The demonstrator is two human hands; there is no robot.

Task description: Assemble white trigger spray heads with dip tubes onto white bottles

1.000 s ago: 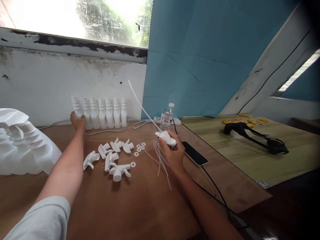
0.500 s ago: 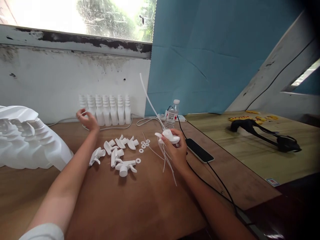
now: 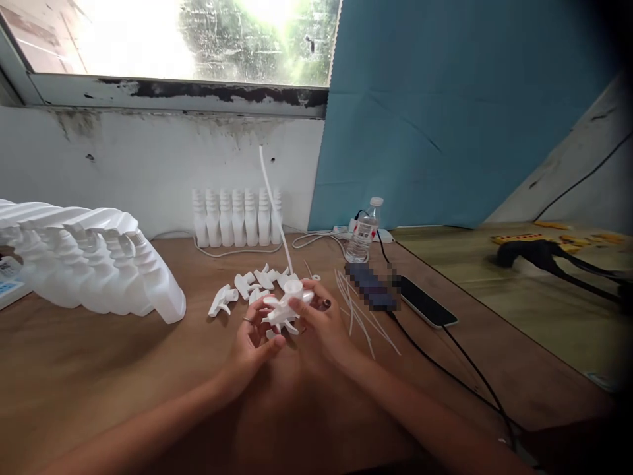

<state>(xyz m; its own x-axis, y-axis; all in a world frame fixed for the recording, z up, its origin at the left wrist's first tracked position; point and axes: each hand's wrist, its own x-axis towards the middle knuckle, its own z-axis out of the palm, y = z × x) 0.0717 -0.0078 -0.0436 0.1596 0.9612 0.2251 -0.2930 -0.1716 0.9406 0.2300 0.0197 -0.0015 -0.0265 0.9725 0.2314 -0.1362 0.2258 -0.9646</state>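
Both my hands meet over the brown table (image 3: 148,396) around one white trigger sprayer head (image 3: 285,305). My right hand (image 3: 321,323) pinches its top, and a long thin white dip tube (image 3: 271,198) rises from it toward the wall. My left hand (image 3: 254,343) cups the sprayer head from below, fingers curled against it. Several loose white sprayer heads (image 3: 247,290) lie just beyond my hands. A row of small white bottles (image 3: 237,218) stands against the wall behind them.
A big bag of white bottles (image 3: 93,264) lies at the left. Loose dip tubes (image 3: 361,310) lie right of my hands, then a phone (image 3: 428,301) on a black cable (image 3: 465,376) and a water bottle (image 3: 363,231). A black tool (image 3: 548,254) rests on the far right table.
My left hand came back from the row of bottles to the middle. My right hand moved left with the sprayer head, and both hands now hold it. The view shifted left.
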